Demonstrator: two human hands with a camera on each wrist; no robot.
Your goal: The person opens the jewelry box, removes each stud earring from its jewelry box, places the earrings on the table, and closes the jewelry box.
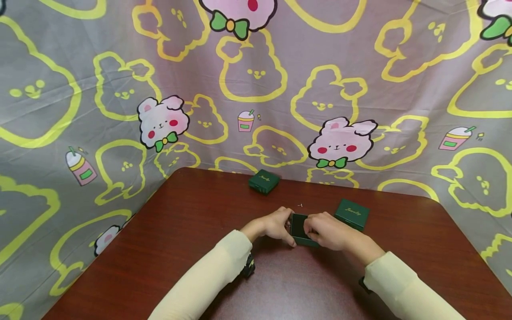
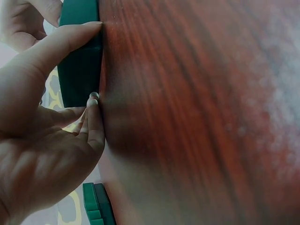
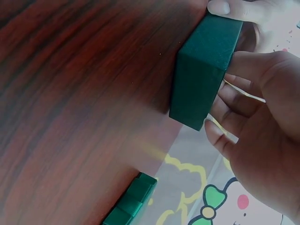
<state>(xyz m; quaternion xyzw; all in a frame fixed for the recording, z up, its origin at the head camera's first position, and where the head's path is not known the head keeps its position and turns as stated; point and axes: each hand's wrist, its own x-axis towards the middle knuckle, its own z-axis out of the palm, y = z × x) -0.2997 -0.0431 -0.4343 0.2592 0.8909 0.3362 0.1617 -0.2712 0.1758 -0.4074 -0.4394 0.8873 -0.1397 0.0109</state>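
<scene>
An open dark green jewelry box (image 1: pixel 306 242) sits on the table with its black inside facing up. My left hand (image 1: pixel 276 223) grips it from the left, thumb on the near wall and fingers around the far side. In the left wrist view the thumb (image 2: pixel 77 40) presses along the green wall (image 2: pixel 79 79). My right hand (image 1: pixel 326 229) reaches over the right rim with curled fingers dipping into the box. In the right wrist view the right thumb (image 3: pixel 248 63) goes in past the rim of the box (image 3: pixel 197 84); its tip is hidden, and I cannot tell what it pinches.
A green lid-like piece lettered Jewelry (image 1: pixel 352 214) lies just right of the right hand. A similar green box (image 1: pixel 264 181) stands at the table's back edge. Between them lies a tiny silvery item (image 1: pixel 301 205). A patterned cloth (image 1: pixel 256 89) hangs behind the brown table (image 1: pixel 192 213).
</scene>
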